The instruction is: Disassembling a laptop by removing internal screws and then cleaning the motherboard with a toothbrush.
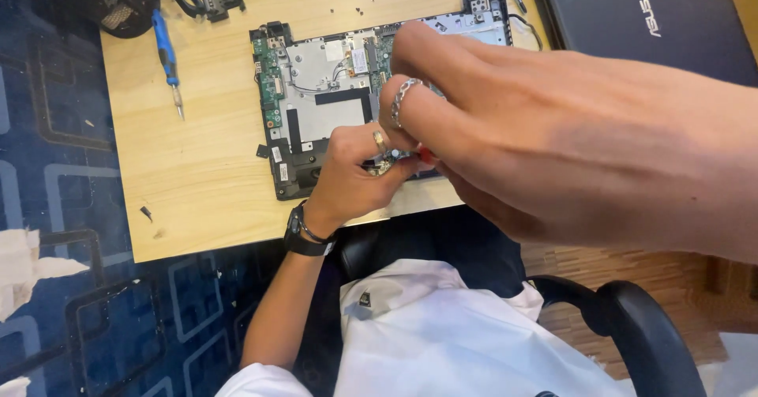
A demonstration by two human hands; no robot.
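Wooden table, opened laptop base near its front edge, left hand and right hand pinching a small part.

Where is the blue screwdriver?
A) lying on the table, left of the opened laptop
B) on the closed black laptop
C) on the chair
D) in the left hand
A: the blue screwdriver lies untouched on the table, left of the opened laptop, away from both hands.
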